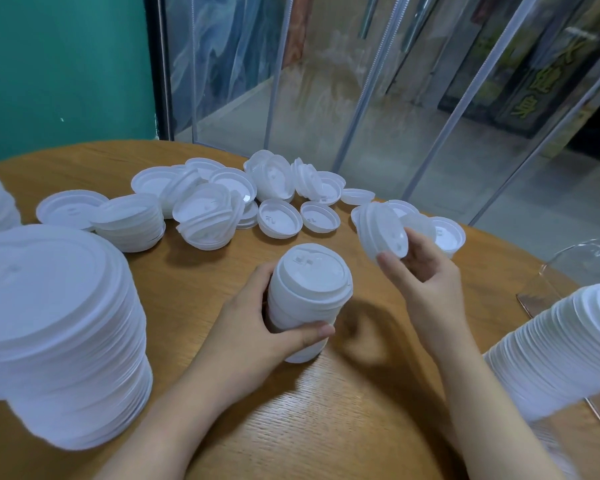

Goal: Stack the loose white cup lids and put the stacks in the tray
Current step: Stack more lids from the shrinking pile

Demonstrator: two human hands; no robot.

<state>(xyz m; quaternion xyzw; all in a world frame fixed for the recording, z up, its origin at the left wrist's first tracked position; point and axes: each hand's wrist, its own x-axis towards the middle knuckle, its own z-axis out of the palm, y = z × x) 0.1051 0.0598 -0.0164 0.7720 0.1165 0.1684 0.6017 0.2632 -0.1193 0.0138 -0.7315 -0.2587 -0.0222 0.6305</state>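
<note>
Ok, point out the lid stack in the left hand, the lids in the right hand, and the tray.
lid stack (310, 271): head view, top lid's face.
lids (383, 233): head view, front lid's face.
tray (582, 261): head view, clear rim.

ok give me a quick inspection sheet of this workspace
surface: round wooden table.
job's things: loose white lids scattered at the far side; tall stack near left; clear tray at right, a long stack lying there.
clutter: nothing seen.
grips: left hand holds an upright stack; right hand pinches a few lids.
cables: nothing seen.
surroundings: teal wall, clear strip curtain.
</note>
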